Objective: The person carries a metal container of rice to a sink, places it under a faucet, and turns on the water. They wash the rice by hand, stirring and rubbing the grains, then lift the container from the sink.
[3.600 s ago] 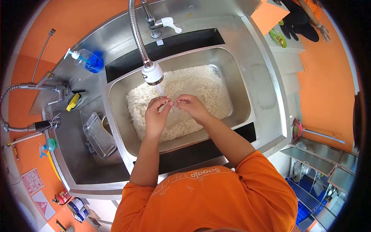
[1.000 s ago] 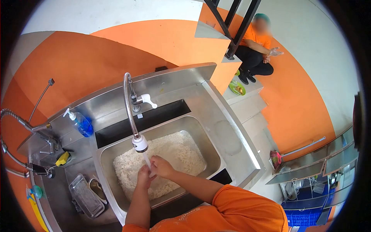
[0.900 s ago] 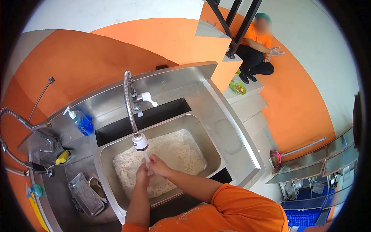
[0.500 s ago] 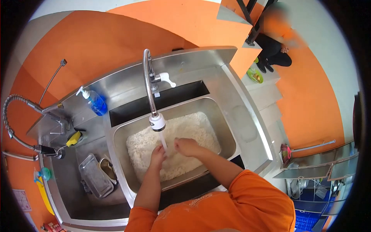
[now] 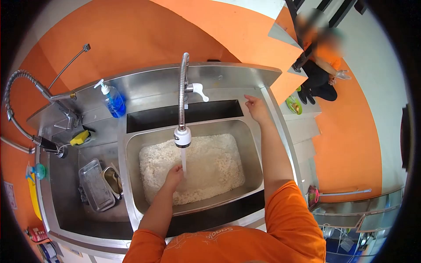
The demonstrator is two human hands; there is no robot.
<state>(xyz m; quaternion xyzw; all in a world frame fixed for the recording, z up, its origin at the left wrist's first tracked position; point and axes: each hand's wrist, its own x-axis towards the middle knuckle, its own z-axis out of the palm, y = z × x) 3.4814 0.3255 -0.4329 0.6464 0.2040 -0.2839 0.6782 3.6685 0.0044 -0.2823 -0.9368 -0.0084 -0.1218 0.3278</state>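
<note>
White grains, which look like rice (image 5: 219, 153), lie in cloudy water in the metal basin (image 5: 254, 144). Above them hangs the white faucet head (image 5: 182, 136), with a stream of water running down. My left hand (image 5: 174, 175) is beside this stream at the basin's middle, its fingers partly hidden. Over the counter at the basin's upper right is my right hand (image 5: 256, 107), holding nothing, with a finger stretched out and the others somewhat bent. The white tap handle (image 5: 199, 91) is to the left of it.
A soap bottle (image 5: 115, 103) with blue liquid stands at the back left. The left sink (image 5: 87, 151) holds a metal tray (image 5: 96, 184), a tin and a yellow sponge (image 5: 80, 138). Two people sit by the steps (image 5: 302, 125) at the upper right.
My right hand has left the basin and moved up and right over the counter. My left hand stays by the stream. The camera view has shifted, and a second person shows more clearly.
</note>
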